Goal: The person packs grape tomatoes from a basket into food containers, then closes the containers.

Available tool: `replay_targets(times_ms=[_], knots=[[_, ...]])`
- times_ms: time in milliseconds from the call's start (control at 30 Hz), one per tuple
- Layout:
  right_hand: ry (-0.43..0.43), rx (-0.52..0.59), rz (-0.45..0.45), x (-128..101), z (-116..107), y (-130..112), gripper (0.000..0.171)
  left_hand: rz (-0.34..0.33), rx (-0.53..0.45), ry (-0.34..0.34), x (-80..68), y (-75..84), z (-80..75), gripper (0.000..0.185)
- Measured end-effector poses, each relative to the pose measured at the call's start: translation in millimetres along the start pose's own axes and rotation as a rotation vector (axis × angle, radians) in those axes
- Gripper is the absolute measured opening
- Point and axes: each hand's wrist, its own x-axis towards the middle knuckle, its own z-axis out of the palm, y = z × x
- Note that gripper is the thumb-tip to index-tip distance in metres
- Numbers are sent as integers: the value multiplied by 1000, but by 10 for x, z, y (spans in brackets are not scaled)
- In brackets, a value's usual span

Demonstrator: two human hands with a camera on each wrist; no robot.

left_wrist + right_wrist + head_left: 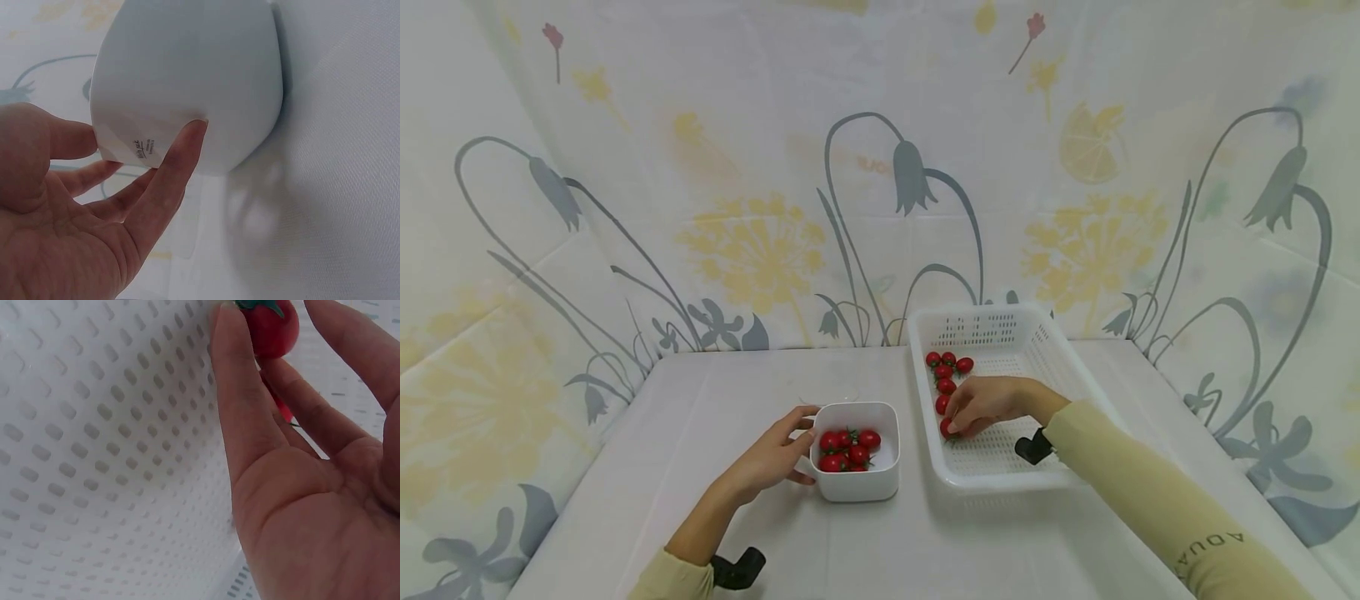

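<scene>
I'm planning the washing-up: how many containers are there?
2: a white box touched by the left hand, and a white basket with the right hand inside.

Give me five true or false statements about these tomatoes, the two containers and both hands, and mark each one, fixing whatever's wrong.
1. Red tomatoes lie in both the small white container and the perforated basket. True.
2. The right hand is outside the basket. False: the right hand reaches inside it.
3. The left hand touches the small white container. True.
4. In the head view, the basket stands left of the small container. False: it stands right.
5. The basket's visible tomatoes cover its whole floor. False: they lie toward its left side.
</scene>
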Motion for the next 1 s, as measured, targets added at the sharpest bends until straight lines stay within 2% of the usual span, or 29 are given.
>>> replay_targets(times_ms=[233,500,767,1000], knots=[[25,33,-5,19,34,-12,19,1,-1,-4,1,-5,-3,41],[38,36,-39,-39,45,-46,23,0,0,-2,4,-11,1,41],[16,82,-133,-148,-4,-132,31,-6,-3,7,12,-12,7,41],[43,79,-185,-230,-51,-207,34,-7,-1,9,18,-21,3,41]])
